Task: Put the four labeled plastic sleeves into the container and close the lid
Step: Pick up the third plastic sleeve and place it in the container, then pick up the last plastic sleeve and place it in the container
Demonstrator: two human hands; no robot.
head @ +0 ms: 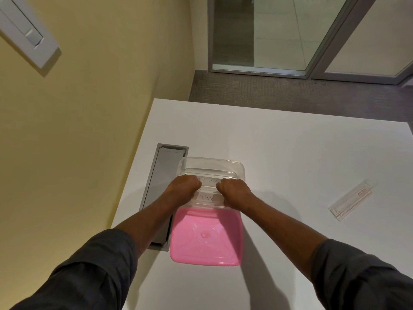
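Both fists, left hand and right hand, curled around sleeves above the container. Lower flat, level, stacked. Then fetch the sleeve on the desk right of the right hand.

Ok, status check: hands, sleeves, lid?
Left hand and right hand both closed on a sleeve inside the container. One sleeve on table. Pink lid off.
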